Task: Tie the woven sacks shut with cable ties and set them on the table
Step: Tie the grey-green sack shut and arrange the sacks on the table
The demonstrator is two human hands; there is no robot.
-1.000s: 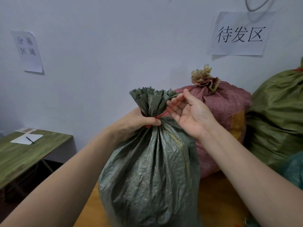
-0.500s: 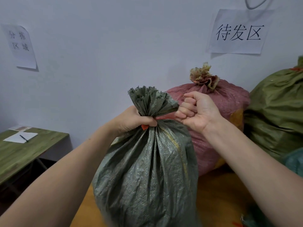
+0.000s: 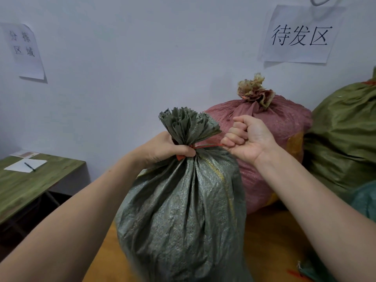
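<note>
A grey-green woven sack (image 3: 183, 216) stands upright on the orange-brown table (image 3: 270, 247) in front of me, its mouth gathered into a fanned tuft. A red cable tie (image 3: 207, 146) circles the neck. My left hand (image 3: 168, 148) grips the neck from the left, right at the tie's head. My right hand (image 3: 246, 139) is a fist to the right of the neck and holds the tie's free tail, which runs taut between the two hands.
A tied pink sack (image 3: 270, 139) stands behind against the wall, an olive sack (image 3: 343, 137) at the right, a teal sack (image 3: 364, 202) at the right edge. A loose red tie (image 3: 294, 274) lies bottom right. A green table (image 3: 26, 184) with paper and pen stands left.
My right hand has closed from an open palm into a fist on the tie's tail and drawn it out to the right, so the tail now shows taut. The left hand stays on the neck.
</note>
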